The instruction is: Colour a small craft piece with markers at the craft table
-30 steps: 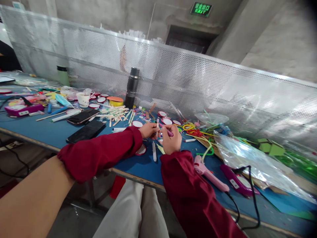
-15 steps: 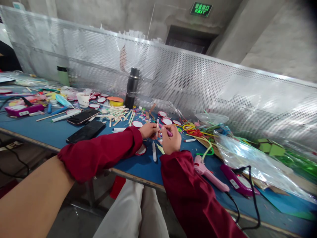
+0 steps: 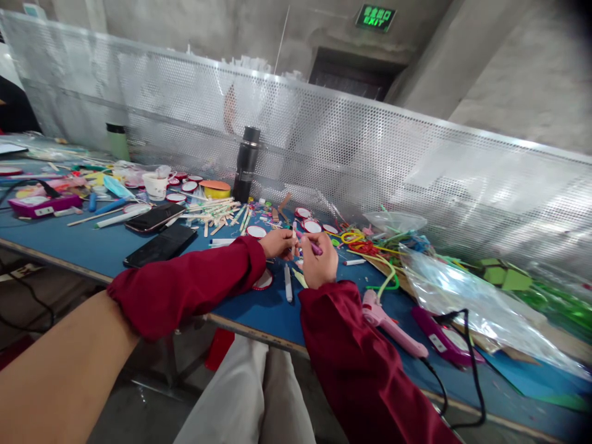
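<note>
Our left hand (image 3: 277, 243): fingertips pinched on a pale stick (image 3: 294, 232), which rises upright above them. Our right hand (image 3: 320, 261): wrapped around a purple marker (image 3: 316, 248), just beside the stick; contact, we cannot tell. Nearer us: white pen (image 3: 288, 285), blue table (image 3: 259, 313). Rightward: pink glue gun (image 3: 394, 328).

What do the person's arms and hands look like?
The left hand and right hand wear no gloves. The left sleeve and right sleeve are deep red, loose and creased; the left one ends partway up, with bare arm beyond.
</note>
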`<state>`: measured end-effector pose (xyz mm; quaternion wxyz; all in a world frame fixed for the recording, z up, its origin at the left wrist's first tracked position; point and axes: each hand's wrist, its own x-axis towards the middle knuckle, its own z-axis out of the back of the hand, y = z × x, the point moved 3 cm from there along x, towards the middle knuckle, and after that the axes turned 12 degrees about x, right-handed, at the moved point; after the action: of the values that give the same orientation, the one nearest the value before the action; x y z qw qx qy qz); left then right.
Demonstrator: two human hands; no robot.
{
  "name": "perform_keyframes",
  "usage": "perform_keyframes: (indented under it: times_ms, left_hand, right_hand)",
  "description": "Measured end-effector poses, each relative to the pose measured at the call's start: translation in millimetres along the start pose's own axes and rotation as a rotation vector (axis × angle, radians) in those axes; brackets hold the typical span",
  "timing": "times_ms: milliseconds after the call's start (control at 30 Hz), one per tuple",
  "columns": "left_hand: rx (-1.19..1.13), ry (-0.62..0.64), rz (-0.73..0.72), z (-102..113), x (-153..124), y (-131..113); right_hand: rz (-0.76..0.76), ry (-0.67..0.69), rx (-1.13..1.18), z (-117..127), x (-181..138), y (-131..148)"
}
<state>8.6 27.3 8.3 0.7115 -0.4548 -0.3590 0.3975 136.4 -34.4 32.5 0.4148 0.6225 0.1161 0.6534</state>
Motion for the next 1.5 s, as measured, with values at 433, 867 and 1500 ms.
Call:
perform_keyframes:
  times_ms: [433,867,1500]
  left_hand:
    - [-0.017,0.004,-0.019,0.6,2.1,2.7]
    - [0.011,0.003,-0.003,-0.2,0.2,0.9]
    - [-0.004,0.002,-0.014,-0.2,0.5,-0.8]
  right_hand:
    - [-0.009,0.005,0.008,-0.9,-0.7,0.6]
    - [-0.01,-0.007,0.001,-0.1,0.1,-0.8]
    - [-0.006,-0.013,0.0,0.9,-0.2,-1.1]
